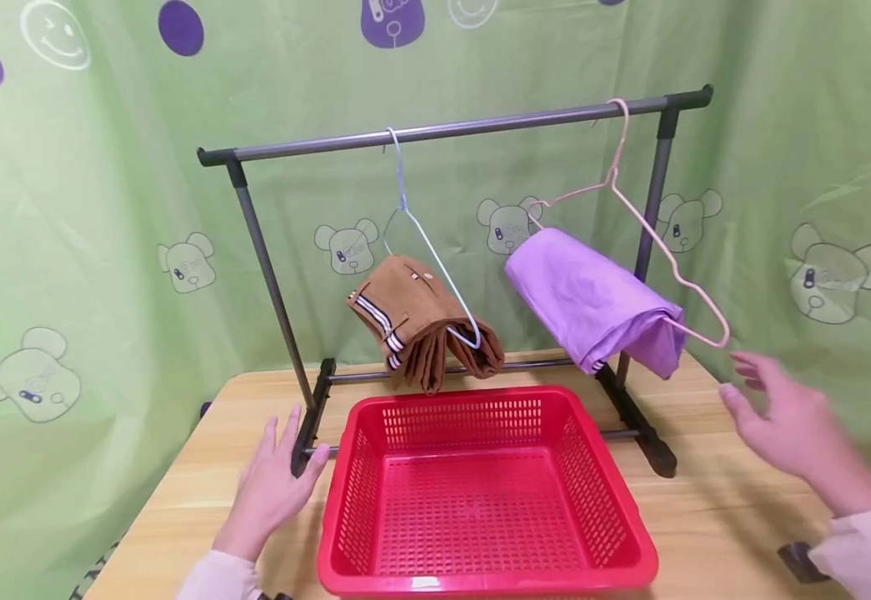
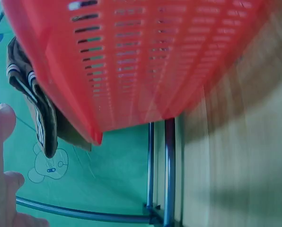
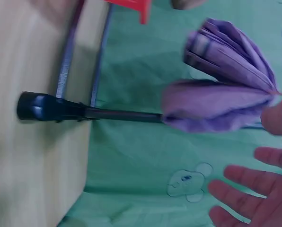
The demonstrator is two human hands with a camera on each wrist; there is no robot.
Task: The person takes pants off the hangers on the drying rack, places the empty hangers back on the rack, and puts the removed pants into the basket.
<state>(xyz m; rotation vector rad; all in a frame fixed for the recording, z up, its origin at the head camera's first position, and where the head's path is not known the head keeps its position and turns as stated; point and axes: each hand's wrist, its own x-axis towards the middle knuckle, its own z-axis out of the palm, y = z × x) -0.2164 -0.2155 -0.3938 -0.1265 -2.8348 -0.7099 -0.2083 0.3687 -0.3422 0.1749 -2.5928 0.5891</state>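
Note:
My left hand (image 1: pixel 273 492) is held out with fingers spread, left of the red basket (image 1: pixel 473 517), and holds nothing. My right hand (image 1: pixel 788 417) hovers at the right with its palm turned inward, just below the corner of a pink hanger (image 1: pixel 648 225), and it too holds nothing. Over the bar of that hanger hangs folded purple cloth (image 1: pixel 585 292), also seen beside the spread fingers (image 3: pixel 245 177) in the right wrist view. Brown trousers (image 1: pixel 420 308) with a striped trim hang folded over a light blue hanger (image 1: pixel 427 242).
Both hangers hook onto the grey rail of a small garment rack (image 1: pixel 480 127) with black feet (image 1: pixel 656 454). The rack and basket stand on a wooden table (image 1: pixel 180 475). A green curtain (image 1: pixel 105 217) with bear prints surrounds the table. A small black object (image 1: pixel 803 562) lies near my right sleeve.

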